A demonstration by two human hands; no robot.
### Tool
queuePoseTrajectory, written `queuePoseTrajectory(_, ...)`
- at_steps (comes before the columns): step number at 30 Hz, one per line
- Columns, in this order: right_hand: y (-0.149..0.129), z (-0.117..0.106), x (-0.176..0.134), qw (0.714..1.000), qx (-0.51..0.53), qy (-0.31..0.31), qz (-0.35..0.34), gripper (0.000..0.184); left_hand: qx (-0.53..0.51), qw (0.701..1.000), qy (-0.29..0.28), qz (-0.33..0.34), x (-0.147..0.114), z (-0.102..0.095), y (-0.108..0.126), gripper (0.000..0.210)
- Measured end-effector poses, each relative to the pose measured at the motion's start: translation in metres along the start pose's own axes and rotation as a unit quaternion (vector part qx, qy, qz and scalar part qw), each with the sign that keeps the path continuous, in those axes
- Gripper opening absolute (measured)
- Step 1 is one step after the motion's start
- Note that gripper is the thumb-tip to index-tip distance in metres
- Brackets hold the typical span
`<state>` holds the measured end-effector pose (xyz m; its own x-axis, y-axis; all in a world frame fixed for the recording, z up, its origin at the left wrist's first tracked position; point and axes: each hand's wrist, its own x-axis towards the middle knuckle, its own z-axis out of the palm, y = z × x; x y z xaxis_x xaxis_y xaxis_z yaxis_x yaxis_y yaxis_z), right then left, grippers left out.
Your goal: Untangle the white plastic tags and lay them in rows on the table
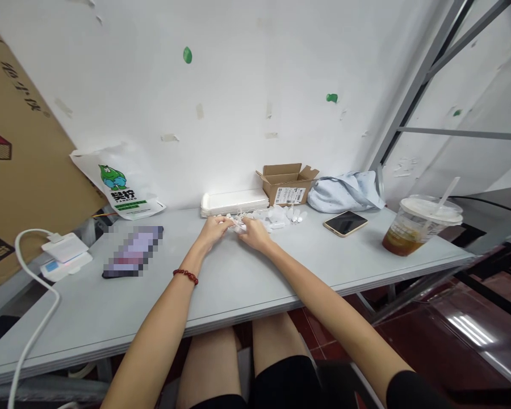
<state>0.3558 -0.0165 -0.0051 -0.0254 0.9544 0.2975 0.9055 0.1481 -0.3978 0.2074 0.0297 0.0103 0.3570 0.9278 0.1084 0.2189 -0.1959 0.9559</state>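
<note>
I'd say the handling is well under way; both hands are right in among the small white bits, which lie on the far side of the grey table, near the wall; some bits are at the fingertips, and a loose heap of them spreads out to the right, in front of the brown box; so there seem to be lots left; the bits are too small for me to tell which are done, or whether either hand is pinched tight on one.

The left hand points away from the person and turns in to the right, thumb and fingers near each other; the right hand turns in to the left, with its fingers bent down to the bits; the two hands are close but a little apart; both arms reach out low over the table, and a red bead bracelet sits on the left wrist.

Just behind the hands is a flat white stack; the brown box is to the right of it, with its flaps up; next comes a pale blue cloth bag, with a black phone in front and a drink cup farther right.
</note>
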Motion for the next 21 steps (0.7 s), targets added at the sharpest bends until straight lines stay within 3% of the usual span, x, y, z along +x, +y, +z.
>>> queuePoseTrajectory(9,-0.004,0.002,-0.002,1.000,0.009,0.010,-0.014,0.015,-0.056,0.996,0.034,-0.066,0.000,0.013,0.002,0.026)
queuePoseTrajectory(17,-0.002,-0.003,0.000,1.000,-0.008,-0.001,0.023,0.013,-0.043,0.994,-0.055,-0.085,-0.006,0.004,0.013,0.026)
queuePoseTrajectory(21,-0.001,-0.004,0.000,1.000,-0.012,0.000,0.018,0.014,-0.048,0.993,-0.068,-0.088,-0.007,0.003,0.014,0.023)
